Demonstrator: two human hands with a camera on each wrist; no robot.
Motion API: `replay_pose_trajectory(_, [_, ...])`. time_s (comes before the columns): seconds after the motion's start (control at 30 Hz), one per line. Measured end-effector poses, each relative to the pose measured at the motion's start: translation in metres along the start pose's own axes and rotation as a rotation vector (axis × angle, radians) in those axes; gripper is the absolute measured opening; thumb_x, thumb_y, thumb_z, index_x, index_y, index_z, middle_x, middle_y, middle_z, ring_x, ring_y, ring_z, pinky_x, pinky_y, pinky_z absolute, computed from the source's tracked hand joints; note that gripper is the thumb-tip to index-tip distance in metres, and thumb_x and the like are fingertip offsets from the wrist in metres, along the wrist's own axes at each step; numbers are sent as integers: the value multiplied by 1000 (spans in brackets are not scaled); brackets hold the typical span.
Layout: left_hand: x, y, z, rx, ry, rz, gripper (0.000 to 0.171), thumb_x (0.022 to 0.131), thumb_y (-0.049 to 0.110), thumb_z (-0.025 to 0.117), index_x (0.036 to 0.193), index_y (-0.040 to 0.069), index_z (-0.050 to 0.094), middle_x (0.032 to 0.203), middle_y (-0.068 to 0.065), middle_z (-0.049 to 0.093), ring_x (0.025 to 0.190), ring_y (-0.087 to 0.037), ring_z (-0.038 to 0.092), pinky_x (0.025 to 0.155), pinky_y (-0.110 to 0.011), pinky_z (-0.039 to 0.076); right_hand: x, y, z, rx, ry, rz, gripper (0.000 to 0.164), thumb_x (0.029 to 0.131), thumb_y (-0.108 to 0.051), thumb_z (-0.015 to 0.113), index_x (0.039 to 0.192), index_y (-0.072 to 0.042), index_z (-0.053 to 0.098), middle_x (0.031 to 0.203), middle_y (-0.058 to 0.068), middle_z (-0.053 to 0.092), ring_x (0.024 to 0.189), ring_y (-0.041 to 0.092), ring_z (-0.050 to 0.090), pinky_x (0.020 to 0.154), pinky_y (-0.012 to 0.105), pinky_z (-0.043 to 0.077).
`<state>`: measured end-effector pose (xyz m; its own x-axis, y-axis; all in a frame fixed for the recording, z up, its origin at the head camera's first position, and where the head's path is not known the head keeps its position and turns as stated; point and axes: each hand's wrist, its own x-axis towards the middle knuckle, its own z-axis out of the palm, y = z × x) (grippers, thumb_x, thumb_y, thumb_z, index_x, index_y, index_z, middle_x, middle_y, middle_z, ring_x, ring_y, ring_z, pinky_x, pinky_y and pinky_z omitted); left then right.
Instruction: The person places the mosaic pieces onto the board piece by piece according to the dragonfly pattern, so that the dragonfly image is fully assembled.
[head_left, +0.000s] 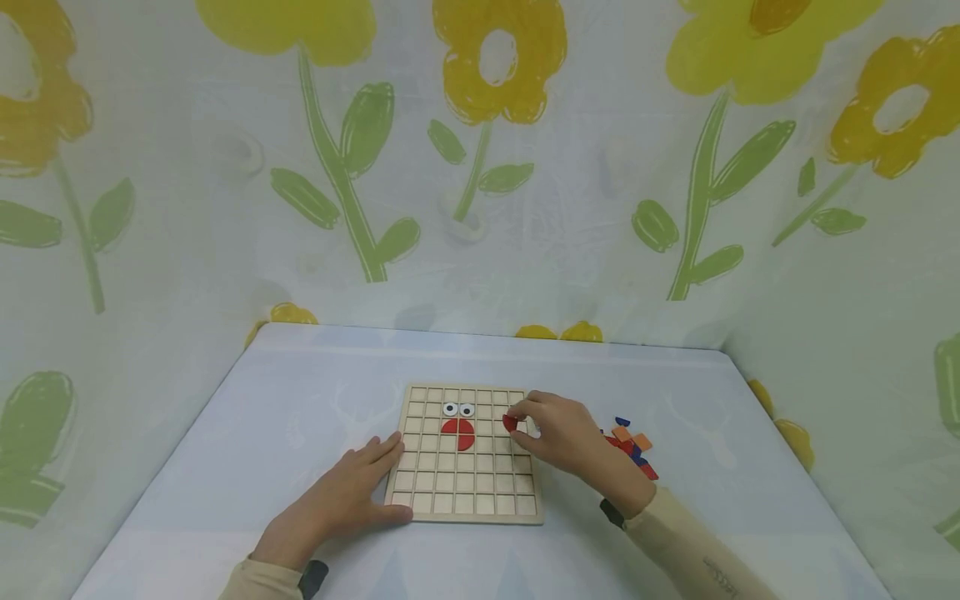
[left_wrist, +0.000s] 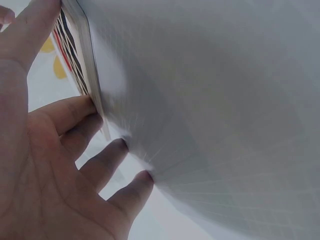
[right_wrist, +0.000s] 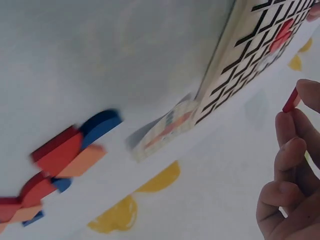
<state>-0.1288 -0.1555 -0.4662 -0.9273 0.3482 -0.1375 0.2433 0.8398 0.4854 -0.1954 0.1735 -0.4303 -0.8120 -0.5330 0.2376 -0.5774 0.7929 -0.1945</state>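
Observation:
A square wooden grid board (head_left: 425, 504) lies on the table. Two white eye tiles (head_left: 450, 409) sit in neighbouring cells of its upper part, with red quarter-round tiles (head_left: 466, 442) just below them. My left hand (head_left: 341, 500) rests along the board's left edge, thumb at the near corner and fingers extended. In the left wrist view, its fingertips (left_wrist: 90, 104) touch the board's side. Over the board's right columns my right hand (head_left: 562, 429) pinches a red tile (head_left: 510, 422) between thumb and finger. The right wrist view shows this red tile (right_wrist: 291, 100) edge-on.
To the right of the board lies a loose pile of red, blue and orange tiles (head_left: 642, 442). A flat pale piece with a blurred print (right_wrist: 170, 127) lies by the board's corner in the right wrist view. Flower-printed cloth (head_left: 570, 250) encloses the table (head_left: 315, 367).

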Motion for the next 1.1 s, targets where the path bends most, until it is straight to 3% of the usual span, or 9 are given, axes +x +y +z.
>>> replay_pose_trajectory(0.13, [0, 0, 0, -2, 2, -1, 104, 74, 65, 79, 154, 9, 44, 164, -1, 34, 151, -34, 26, 122, -57, 23, 17, -16, 8, 1, -54, -1, 24, 87, -29, 81, 109, -20, 77, 101, -7, 71, 87, 11, 64, 68, 23, 55])
replay_pose_trajectory(0.33, [0, -1, 0, -3, 11, 20, 102, 75, 63, 79, 153, 7, 45, 163, -2, 34, 151, -35, 26, 122, -58, 23, 33, -36, 21, 32, -119, -13, 25, 89, -31, 79, 112, -20, 78, 101, -7, 71, 81, 7, 61, 57, 17, 48])
replay_pose_trajectory(0.43, [0, -2, 1, -4, 15, 34, 102, 77, 64, 78, 154, 7, 44, 164, -3, 33, 151, -35, 25, 122, -59, 22, 39, -42, 28, 43, -146, -21, 23, 90, -31, 79, 110, -20, 79, 98, -9, 70, 80, 6, 61, 58, 16, 48])
replay_pose_trajectory(0.77, [-1, -2, 0, -13, 26, 54, 101, 78, 64, 77, 154, 7, 44, 164, -2, 32, 151, -36, 25, 122, -59, 22, 54, -47, 49, 7, -190, -62, 19, 91, -33, 77, 108, -25, 79, 96, -12, 67, 80, 2, 57, 69, 18, 52])
replay_pose_trajectory(1.1, [-3, 0, 0, -14, 28, 45, 100, 78, 63, 77, 154, 7, 44, 164, -2, 33, 151, -36, 26, 122, -59, 22, 58, -52, 50, 12, -216, -74, 15, 91, -32, 77, 104, -26, 79, 89, -15, 62, 75, 1, 53, 62, 17, 48])
